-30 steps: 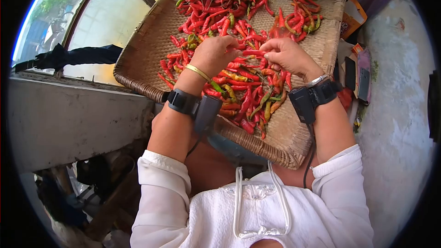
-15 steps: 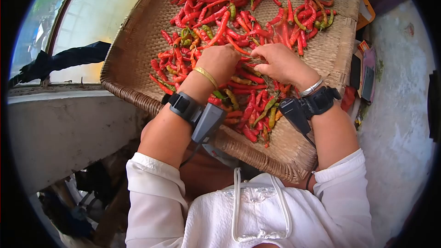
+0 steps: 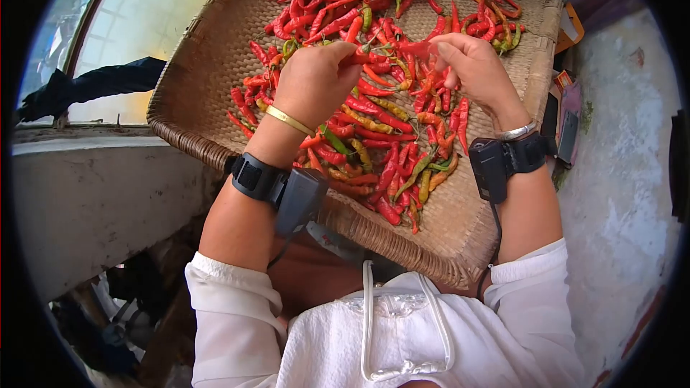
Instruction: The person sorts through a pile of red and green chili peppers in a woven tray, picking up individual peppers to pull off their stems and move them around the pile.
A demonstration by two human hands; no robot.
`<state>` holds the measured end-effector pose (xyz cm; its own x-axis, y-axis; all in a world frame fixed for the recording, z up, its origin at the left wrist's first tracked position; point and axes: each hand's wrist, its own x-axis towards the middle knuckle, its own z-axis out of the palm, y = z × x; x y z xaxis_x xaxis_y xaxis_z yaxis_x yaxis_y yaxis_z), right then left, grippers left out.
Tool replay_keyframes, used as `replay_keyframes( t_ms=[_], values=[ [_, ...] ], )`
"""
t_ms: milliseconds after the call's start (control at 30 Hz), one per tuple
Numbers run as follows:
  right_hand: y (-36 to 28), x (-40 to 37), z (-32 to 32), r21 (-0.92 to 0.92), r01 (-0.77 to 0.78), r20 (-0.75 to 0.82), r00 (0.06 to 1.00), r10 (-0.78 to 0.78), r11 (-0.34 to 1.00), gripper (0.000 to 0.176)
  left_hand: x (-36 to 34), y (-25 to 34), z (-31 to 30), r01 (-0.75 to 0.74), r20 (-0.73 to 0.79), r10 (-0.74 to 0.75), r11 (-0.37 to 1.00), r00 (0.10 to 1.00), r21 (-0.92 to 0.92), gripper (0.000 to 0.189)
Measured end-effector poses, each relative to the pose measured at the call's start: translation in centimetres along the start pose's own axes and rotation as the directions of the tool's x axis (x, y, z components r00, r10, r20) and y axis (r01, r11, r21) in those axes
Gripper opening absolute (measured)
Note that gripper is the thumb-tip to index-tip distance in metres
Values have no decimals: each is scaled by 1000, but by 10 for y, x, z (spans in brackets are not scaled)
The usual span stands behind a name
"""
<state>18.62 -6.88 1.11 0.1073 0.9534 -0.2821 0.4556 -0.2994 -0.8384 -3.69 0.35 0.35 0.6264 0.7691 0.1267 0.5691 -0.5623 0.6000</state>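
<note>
Red, orange and green chili peppers (image 3: 388,172) lie spread in a large woven basket (image 3: 460,223). My left hand (image 3: 316,79), with a gold bangle, is closed over the peppers at the middle; a red pepper shows at its fingertips. To the right my right hand (image 3: 478,75), with a silver bangle, has its thumb and fingers pinched at a red, motion-blurred pepper (image 3: 415,48). That pepper reaches toward the left hand. Both wrists wear black straps with small boxes.
A window (image 3: 144,36) with a dark cloth (image 3: 93,90) hanging before it stands at the left, above a pale wall (image 3: 108,194). Beyond the basket's right edge are a phone-like object (image 3: 568,136) and an orange-edged item (image 3: 573,25).
My hands have moved apart, the left one leftward and the right one right and slightly up. A blurred red pepper now shows between them.
</note>
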Motion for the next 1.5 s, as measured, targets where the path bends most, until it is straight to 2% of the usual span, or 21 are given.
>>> replay_keyframes(
  t_ms=[67, 100, 133, 200, 267, 367, 467, 533, 600, 667, 733, 800, 867, 1000, 1100, 1200, 1267, 1300, 1333, 1400, 1500],
  values=[
    [4, 2, 1, 105, 18, -340, 940, 19, 994, 27, 0, -5, 4, -9, -24, 7, 996, 1000, -87, 20],
    [10, 9, 1, -187, 67, -455, 878, -147, 980, 38, 1, -6, 5, 44, 10, -43, 990, 999, -131, 19],
    [17, 10, -1, -188, 68, -458, 876, -149, 980, 38, 2, -7, 7, 97, 46, -90, 980, 995, -173, 18],
    [16, 6, -1, -404, 131, -380, 876, -296, 905, 42, 2, -9, 11, 109, 74, -95, 968, 993, -225, 17],
    [-2, -3, 7, -320, 129, -279, 934, -223, 939, 41, 4, -4, 9, 125, 101, -100, 953, 990, -274, 17],
    [-8, -9, 27, -72, 327, -105, 937, -333, 942, 26, 0, 11, 8, 122, 255, -4, 884, 967, -451, 13],
    [-5, -5, 30, -215, 510, 72, 859, -507, 833, 17, -2, 32, 1, 122, 287, 76, 781, 955, -613, 14],
    [-4, -6, 29, -168, 531, 40, 846, -532, 831, 13, -1, 34, 2, 169, 278, 42, 703, 960, -691, 18],
    [-6, -6, 18, 11, 141, 35, 989, -142, 990, 15, 4, 36, -2, 202, 172, -105, 555, 979, -807, 19],
    [-3, -1, 5, 479, 49, -90, 996, -6, 876, 26, 9, 34, -5, 193, 141, -134, 576, 981, -795, 19],
    [-2, 2, -2, 733, 315, -416, 909, 31, 603, 45, 12, 28, -2, 249, 149, -249, 445, 957, -860, 18],
    [3, 3, -9, 734, 320, -430, 902, 45, 599, 60, 12, 28, 2, 257, 152, -265, 425, 952, -868, 18],
    [7, 2, -7, 662, 136, -349, 926, 142, 737, 63, 14, 29, 5, 277, 165, -270, 458, 949, -845, 13],
    [-8, -7, 24, 462, 84, 18, 994, -105, 883, 35, 13, 40, 12, 257, 130, -280, 482, 951, -838, 18],
    [-8, -7, 37, 521, 35, 171, 975, -144, 853, 26, 19, 35, 23, 288, 193, -237, 486, 952, -825, 20],
    [-13, -8, 21, 392, -118, 230, 973, 27, 912, 22, 22, 34, 28, 314, 259, -183, 426, 948, -849, 22],
    [0, -3, 7, 322, -180, 255, 962, 98, 930, 20, 28, 28, 30, 317, 229, -222, 562, 948, -764, 18],
    [7, -1, 2, 545, -145, 152, 986, 72, 826, 21, 30, 19, 37, 263, 165, -204, 731, 965, -630, 21],
    [9, 1, -2, 733, -80, 46, 997, 69, 676, 22, 28, 10, 39, -71, 2, 73, 971, 997, -227, 17],
    [9, 3, -9, 836, -25, -41, 993, 108, 547, 28, 26, -1, 45, -274, 171, 256, 957, 951, 94, 17],
    [13, 4, -8, 894, -94, -9, 974, 228, 438, 32, 21, -3, 54, -309, 309, 232, 923, 922, 230, 23]
  ],
)
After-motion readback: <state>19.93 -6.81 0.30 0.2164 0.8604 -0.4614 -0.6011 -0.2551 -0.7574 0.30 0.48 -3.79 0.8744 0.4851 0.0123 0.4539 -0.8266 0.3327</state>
